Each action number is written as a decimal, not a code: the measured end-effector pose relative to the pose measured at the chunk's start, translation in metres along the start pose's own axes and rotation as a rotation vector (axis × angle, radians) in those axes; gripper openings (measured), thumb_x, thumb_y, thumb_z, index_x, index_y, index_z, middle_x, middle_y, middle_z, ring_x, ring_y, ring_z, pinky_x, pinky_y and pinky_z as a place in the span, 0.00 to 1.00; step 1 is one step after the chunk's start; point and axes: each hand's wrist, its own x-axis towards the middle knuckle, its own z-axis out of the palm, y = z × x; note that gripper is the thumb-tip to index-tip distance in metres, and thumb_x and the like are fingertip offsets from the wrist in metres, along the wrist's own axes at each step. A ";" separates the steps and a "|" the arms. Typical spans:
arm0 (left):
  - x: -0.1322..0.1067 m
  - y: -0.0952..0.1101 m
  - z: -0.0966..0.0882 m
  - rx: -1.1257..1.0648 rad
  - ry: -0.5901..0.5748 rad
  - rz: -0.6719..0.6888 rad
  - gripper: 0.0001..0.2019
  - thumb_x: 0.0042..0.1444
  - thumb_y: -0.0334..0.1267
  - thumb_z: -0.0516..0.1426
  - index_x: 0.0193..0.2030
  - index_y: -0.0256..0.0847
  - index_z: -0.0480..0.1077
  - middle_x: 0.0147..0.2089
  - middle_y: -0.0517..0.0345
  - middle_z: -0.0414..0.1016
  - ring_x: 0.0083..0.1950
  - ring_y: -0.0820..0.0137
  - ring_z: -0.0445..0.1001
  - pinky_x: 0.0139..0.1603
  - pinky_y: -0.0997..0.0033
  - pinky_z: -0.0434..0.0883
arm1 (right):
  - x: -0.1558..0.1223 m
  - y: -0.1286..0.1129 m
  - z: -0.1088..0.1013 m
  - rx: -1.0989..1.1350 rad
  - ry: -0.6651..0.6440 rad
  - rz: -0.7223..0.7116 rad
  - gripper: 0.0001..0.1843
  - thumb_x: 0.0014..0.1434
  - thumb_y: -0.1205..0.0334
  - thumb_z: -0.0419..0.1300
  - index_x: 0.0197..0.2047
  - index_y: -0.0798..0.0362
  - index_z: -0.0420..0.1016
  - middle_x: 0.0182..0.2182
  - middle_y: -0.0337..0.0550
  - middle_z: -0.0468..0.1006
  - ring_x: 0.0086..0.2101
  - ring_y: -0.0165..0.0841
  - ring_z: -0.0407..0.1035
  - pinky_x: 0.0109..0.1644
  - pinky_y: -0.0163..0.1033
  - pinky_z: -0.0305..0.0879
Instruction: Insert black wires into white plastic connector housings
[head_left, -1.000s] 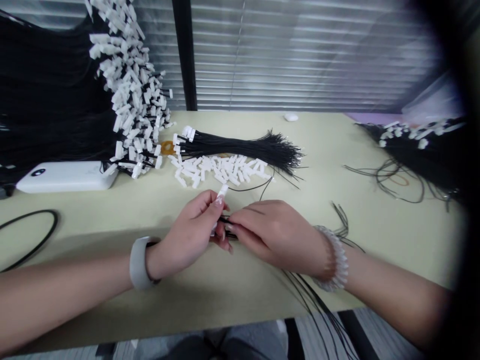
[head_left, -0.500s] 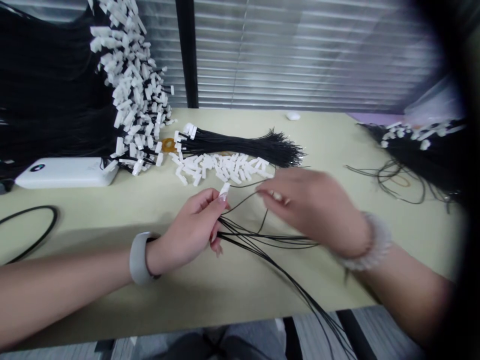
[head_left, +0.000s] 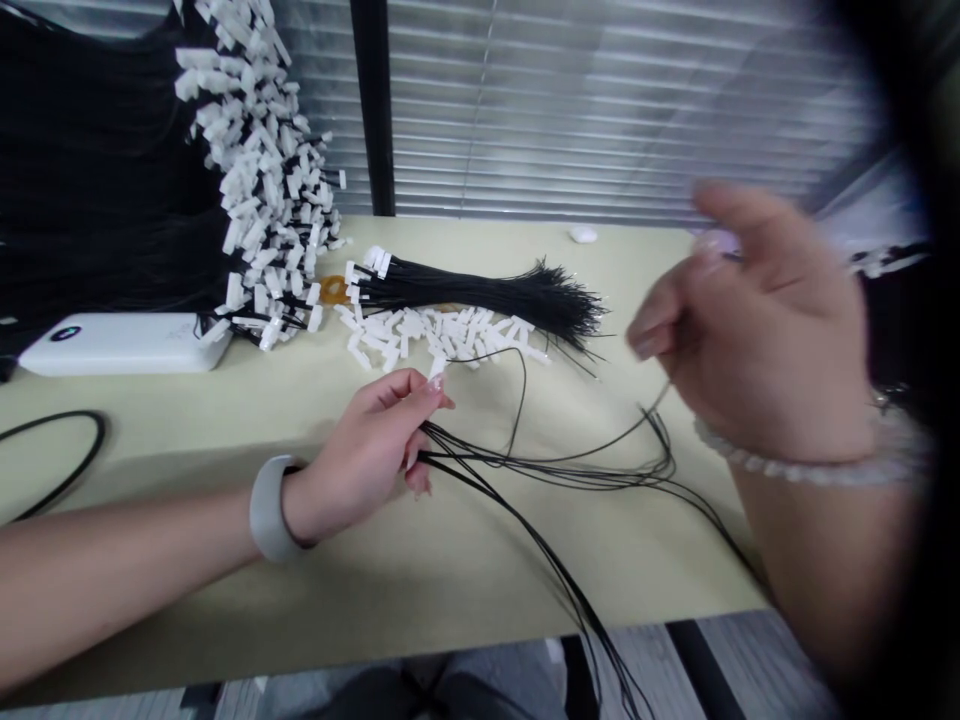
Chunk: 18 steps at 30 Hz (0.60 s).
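Observation:
My left hand rests low over the pale green table, fingers closed round the ends of several thin black wires and a small white connector at the fingertips. The wires fan out to the right and trail off the table's front edge. My right hand is raised high at the right, blurred, with fingers pinched on one black wire that runs down to the bunch.
A pile of loose white connectors lies beyond my left hand, with a bundle of black wires behind it. A big heap of finished wires with connectors fills the back left beside a white power bank. More wires lie at right.
My right hand left my left hand, swept right and rose up, drawing one wire out of the bunch. The left hand stayed put, still gripping the wire ends.

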 end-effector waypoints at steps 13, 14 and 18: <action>0.001 -0.002 -0.001 -0.010 -0.034 0.033 0.11 0.52 0.47 0.56 0.29 0.42 0.62 0.17 0.70 0.54 0.13 0.82 0.53 0.12 0.81 0.63 | -0.031 -0.010 0.041 -0.339 -0.538 0.038 0.13 0.58 0.59 0.53 0.47 0.48 0.67 0.19 0.32 0.73 0.19 0.23 0.64 0.26 0.29 0.61; 0.001 -0.002 -0.001 -0.009 -0.039 0.038 0.11 0.52 0.47 0.56 0.29 0.42 0.62 0.18 0.69 0.55 0.13 0.82 0.54 0.12 0.81 0.63 | -0.032 -0.010 0.042 -0.354 -0.501 0.017 0.13 0.58 0.58 0.54 0.46 0.48 0.69 0.19 0.32 0.72 0.18 0.22 0.63 0.25 0.29 0.60; 0.001 -0.002 -0.001 -0.005 -0.056 0.050 0.11 0.52 0.46 0.56 0.28 0.42 0.61 0.17 0.69 0.56 0.14 0.81 0.56 0.13 0.81 0.64 | -0.035 -0.008 0.047 -0.351 -0.423 -0.081 0.13 0.56 0.58 0.56 0.44 0.50 0.72 0.23 0.36 0.73 0.21 0.23 0.61 0.26 0.30 0.59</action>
